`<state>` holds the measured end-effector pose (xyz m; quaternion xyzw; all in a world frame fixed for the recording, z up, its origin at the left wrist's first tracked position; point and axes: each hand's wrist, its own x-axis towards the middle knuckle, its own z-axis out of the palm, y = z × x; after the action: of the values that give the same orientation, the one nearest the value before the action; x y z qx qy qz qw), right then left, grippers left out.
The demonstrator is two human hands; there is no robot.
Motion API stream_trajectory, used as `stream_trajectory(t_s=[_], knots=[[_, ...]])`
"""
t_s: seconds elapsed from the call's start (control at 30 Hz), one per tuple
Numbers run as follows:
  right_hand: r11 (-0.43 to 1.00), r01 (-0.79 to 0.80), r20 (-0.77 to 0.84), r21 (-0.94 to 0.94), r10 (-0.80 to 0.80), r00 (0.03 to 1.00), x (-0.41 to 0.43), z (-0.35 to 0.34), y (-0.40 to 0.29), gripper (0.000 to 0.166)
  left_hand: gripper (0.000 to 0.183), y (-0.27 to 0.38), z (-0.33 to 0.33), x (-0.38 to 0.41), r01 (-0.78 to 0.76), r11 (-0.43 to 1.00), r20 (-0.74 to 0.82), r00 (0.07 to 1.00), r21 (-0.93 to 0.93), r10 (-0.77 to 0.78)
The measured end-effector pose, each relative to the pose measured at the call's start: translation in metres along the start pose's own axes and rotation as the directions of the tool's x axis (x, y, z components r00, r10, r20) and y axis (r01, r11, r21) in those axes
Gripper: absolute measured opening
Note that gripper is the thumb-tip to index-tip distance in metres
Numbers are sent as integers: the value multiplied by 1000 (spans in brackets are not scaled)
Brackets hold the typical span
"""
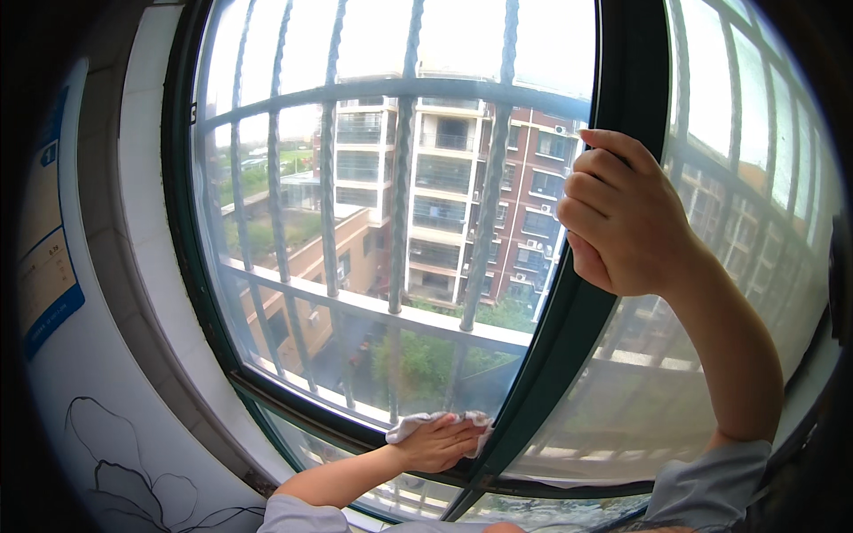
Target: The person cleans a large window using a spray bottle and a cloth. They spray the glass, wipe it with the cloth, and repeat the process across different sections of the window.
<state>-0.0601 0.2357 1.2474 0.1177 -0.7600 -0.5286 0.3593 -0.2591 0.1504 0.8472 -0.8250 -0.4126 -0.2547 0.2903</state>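
Observation:
A window pane (426, 360) in a dark green frame stands before me, with metal security bars behind the glass. Low on the pane, at its bottom right corner, my left hand (443, 445) presses a white cloth (416, 424) flat against the glass and frame edge. Higher up at the right, my right hand (616, 210) curls its fingers around the upright window frame (593, 303). The palm side of that hand is hidden.
To the right is another window panel (626, 393) with a hazy, whitish surface. At the left stand a tiled wall edge (143, 200), a white surface with a blue-edged printed label (50, 273), and loose dark wires (153, 490). Buildings show outside.

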Motion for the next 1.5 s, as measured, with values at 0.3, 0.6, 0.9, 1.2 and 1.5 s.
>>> stream_trajectory(t_s=[0.3, 0.6, 0.9, 1.2, 1.5], knots=[[999, -29, -46, 32, 30, 998, -3, 4, 2, 8, 43, -69, -97, 113, -68, 867, -136, 979, 494, 154], [995, -38, -54, 90, 43, 998, -1, 1, -3, 4, 34, -161, -334, 347, 90, 947, -367, 930, 307, 31], [998, -50, -3, 37, 50, 999, -6, -1, 1, 9, 43, -60, -97, 165, 301, 771, -344, 932, 561, -114], [999, -37, 25, 37, 36, 999, -2, -2, 1, 13, 46, -6, 15, 3, 58, 965, -37, 998, 255, -50], [998, -35, -36, 57, 37, 999, -3, -2, 1, 14, 21, -93, -158, 186, -109, 931, -267, 940, 349, 210]])
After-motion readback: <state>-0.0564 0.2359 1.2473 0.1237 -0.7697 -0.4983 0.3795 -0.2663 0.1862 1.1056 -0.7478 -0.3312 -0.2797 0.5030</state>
